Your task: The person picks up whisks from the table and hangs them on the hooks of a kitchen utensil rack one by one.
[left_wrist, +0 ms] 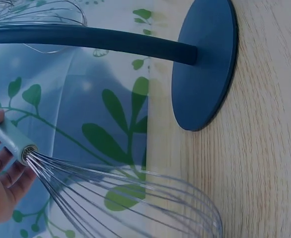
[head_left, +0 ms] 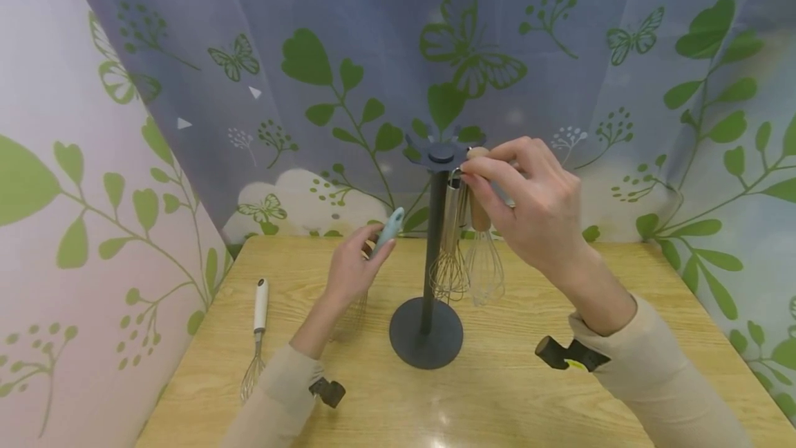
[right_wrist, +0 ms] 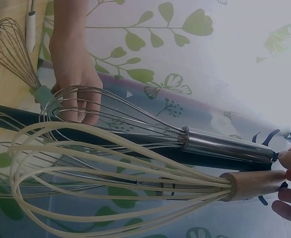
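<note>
A dark stand with a round base and a hooked top rises in the middle of the table. My right hand, up at those hooks, pinches the hanging loop of a metal-handled whisk between thumb and finger. Close beside it hangs a whisk with a wooden handle, its top near my other right fingers. Another whisk shows partly behind these two. To the left of the pole, my left hand grips the pale blue handle of a wire whisk, its wires pointing down.
A white-handled whisk lies on the left side of the wooden table. Behind the table hangs a leaf-and-butterfly patterned curtain, and a similar patterned wall covering stands at the left.
</note>
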Demonstrator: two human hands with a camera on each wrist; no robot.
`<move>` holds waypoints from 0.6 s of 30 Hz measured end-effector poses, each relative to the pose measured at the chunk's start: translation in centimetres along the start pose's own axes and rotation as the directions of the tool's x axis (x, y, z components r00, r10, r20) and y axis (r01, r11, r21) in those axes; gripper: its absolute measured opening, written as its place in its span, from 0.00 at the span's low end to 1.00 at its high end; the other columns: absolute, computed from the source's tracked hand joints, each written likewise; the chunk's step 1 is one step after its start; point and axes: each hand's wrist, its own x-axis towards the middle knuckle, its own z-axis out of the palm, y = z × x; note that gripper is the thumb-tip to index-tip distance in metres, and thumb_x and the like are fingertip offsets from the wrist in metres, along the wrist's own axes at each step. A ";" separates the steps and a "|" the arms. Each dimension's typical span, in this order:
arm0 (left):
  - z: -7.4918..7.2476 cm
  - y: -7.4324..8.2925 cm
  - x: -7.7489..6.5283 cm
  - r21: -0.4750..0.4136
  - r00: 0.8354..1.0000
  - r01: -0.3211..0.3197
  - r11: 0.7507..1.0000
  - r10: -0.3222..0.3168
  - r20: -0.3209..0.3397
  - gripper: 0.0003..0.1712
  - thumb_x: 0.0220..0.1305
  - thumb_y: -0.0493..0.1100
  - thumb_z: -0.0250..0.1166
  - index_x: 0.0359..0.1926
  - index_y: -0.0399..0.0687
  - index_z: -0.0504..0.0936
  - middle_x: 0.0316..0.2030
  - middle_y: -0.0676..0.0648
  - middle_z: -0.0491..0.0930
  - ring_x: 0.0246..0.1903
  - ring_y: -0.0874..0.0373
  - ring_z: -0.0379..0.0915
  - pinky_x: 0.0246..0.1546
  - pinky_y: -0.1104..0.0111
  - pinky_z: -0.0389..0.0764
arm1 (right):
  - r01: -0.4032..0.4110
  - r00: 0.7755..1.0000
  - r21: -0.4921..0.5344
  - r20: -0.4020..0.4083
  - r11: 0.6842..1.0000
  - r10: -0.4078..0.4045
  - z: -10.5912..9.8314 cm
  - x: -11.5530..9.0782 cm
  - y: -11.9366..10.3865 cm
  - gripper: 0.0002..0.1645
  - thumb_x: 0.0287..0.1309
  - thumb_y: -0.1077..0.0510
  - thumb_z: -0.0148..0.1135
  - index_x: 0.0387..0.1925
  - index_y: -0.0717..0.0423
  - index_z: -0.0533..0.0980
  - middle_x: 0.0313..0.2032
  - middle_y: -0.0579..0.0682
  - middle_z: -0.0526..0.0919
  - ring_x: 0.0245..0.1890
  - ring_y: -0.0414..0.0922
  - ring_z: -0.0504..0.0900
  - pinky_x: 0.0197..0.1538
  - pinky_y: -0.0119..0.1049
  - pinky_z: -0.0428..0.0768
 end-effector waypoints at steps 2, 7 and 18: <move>-0.1 0.1 -0.1 -0.025 1.000 0.006 1.000 -0.006 -0.007 0.22 0.74 0.51 0.67 0.61 0.42 0.83 0.45 0.42 0.87 0.31 0.55 0.81 0.27 0.71 0.79 | -0.001 1.000 0.000 -0.006 1.000 0.001 0.1 0.0 0.0 0.14 0.74 0.50 0.65 0.38 0.55 0.89 0.32 0.56 0.84 0.31 0.55 0.81 0.24 0.45 0.73; -0.4 0.6 -0.3 -0.081 1.000 0.023 0.996 -0.024 -0.012 0.22 0.74 0.50 0.68 0.61 0.43 0.83 0.45 0.42 0.87 0.32 0.53 0.81 0.28 0.71 0.80 | -0.003 1.000 0.002 -0.010 1.000 0.003 0.1 0.0 0.0 0.15 0.74 0.50 0.65 0.38 0.55 0.89 0.32 0.56 0.84 0.31 0.55 0.81 0.25 0.45 0.73; -0.6 1.8 -0.3 -0.184 0.999 0.011 0.983 -0.019 -0.038 0.21 0.73 0.47 0.70 0.59 0.41 0.84 0.45 0.39 0.87 0.33 0.51 0.82 0.28 0.72 0.82 | -0.006 1.000 0.009 -0.015 1.000 0.006 0.2 0.0 0.0 0.14 0.74 0.50 0.65 0.38 0.55 0.89 0.32 0.56 0.84 0.31 0.54 0.80 0.25 0.45 0.72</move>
